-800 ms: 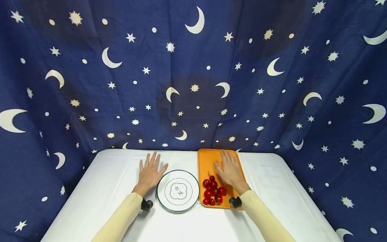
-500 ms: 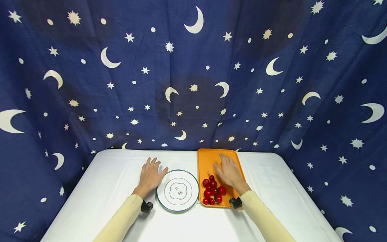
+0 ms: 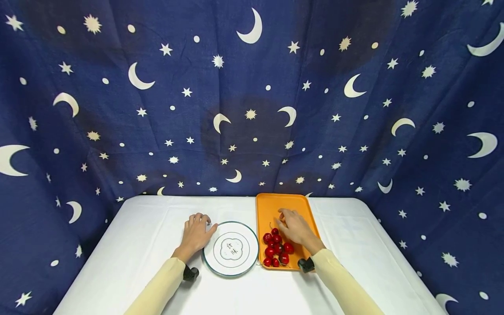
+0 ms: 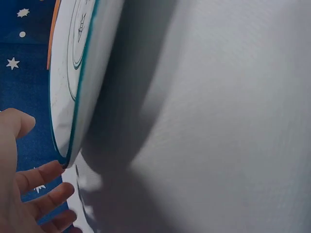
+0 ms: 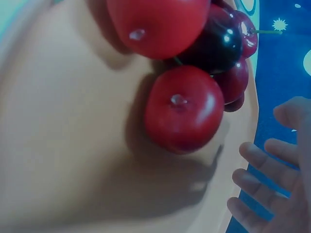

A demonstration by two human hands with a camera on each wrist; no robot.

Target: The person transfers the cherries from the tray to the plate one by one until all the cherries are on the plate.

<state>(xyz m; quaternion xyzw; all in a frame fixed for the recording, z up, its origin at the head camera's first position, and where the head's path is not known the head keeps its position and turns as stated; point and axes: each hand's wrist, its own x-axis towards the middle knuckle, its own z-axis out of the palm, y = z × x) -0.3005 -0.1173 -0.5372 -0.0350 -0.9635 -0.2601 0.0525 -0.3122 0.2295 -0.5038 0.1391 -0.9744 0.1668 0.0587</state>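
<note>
A white plate (image 3: 244, 264) with a teal rim and a line-drawn flower in its middle lies on the table. At its upper left rim is my left hand (image 3: 195, 234), fingers bent and thumb out towards the plate. In the left wrist view a fingertip of the left hand (image 4: 34, 184) is at the rim of the plate (image 4: 65, 97); whether it touches is unclear. Red cherries (image 3: 288, 248) sit in a cluster at the near end of an orange tray (image 3: 271, 208). Over that tray hovers my right hand (image 3: 297, 227), loosely curved, holding nothing, beside the nearest cherry (image 5: 184, 109).
A white cloth covers the table (image 3: 350, 245). Behind it and at both sides hangs a dark blue curtain (image 3: 252, 87) with moons and stars. A black camera (image 3: 190, 273) is strapped at the left wrist, another camera (image 3: 306, 264) at the right.
Both hands had straight, spread fingers and now have bent ones. The right fingertips have drawn in left and nearer the cherries. Plate and tray stay put; the view shifts slightly.
</note>
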